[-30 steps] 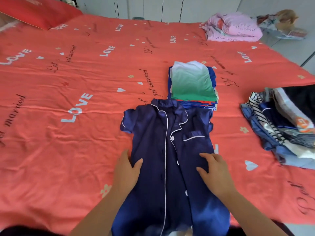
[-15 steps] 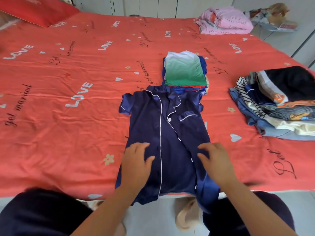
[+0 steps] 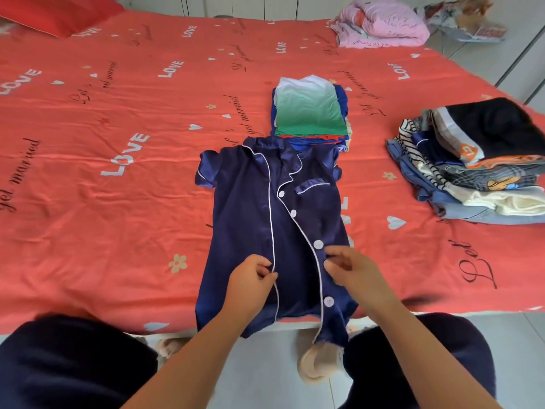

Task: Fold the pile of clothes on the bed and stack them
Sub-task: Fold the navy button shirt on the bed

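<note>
A navy pyjama shirt [image 3: 250,208] with white piping and white buttons lies face up on the red bed [image 3: 103,202], collar away from me, hem hanging over the front edge. My left hand [image 3: 250,281] pinches the left front edge by the piping. My right hand [image 3: 351,270] pinches the right front edge near a button. Beyond the collar stands a stack of folded clothes [image 3: 309,113] with a green-to-white top. An unfolded pile of clothes [image 3: 477,163] lies at the right.
A pink bundle [image 3: 380,25] sits at the bed's far right corner and a red pillow [image 3: 56,13] at the far left. My knees in dark trousers and a foot in a slipper [image 3: 315,364] are below the bed edge on a tiled floor.
Both hands went from lying flat on the shirt to pinching its two front edges near the lower buttons. The view pulled back from the bed.
</note>
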The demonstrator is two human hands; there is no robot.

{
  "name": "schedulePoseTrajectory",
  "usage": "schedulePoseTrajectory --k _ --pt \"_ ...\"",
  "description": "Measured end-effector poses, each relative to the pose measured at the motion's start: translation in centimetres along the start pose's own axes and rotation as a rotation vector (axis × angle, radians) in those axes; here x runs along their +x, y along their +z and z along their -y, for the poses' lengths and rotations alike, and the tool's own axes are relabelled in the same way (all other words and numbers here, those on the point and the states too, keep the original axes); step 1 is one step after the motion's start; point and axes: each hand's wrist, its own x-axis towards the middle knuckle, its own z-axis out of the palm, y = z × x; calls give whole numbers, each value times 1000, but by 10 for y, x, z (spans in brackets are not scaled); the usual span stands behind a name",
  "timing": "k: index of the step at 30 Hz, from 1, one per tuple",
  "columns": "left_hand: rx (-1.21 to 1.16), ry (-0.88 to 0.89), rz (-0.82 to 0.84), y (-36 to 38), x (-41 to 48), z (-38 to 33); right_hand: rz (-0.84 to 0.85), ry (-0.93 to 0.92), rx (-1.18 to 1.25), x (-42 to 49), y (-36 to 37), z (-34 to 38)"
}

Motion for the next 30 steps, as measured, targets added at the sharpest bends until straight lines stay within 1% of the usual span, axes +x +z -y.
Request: schedulePoseTrajectory --k 1,2,3,6,11,16,19,21,24,27,28,30 --pt "-51 -16 14 0 -2 1 15 15 -82 -1 2 -4" --pt "-75 -19 21 1 -4 3 -5 43 -124 -3 4 -10" --pt "-70 -9 21 1 -6 5 -28 50 -122 -7 7 -13" --pt "42 25 3 3 -10 10 -92 6 -124 -20 20 -16" --pt "185 68 17 9 -14 14 -10 -26 -253 -31 46 -28" --pt "286 181 45 9 -20 23 -2 -57 -517 -36 56 -26" --pt "362 277 79 9 -23 28 -54 -101 -770 -40 63 -30" --pt "391 306 87 10 -25 29 -72 -82 -831 -43 66 -31" --pt "434 306 77 11 -26 31 -40 -30 -688 -43 68 -35" --pt "464 277 43 14 -28 29 -95 6 -349 -45 71 -36" --pt "487 257 27 15 -29 26 -108 4 -262 -46 73 -35" --pt "582 204 14 18 -26 16 -105 -49 -164 -46 75 -31"
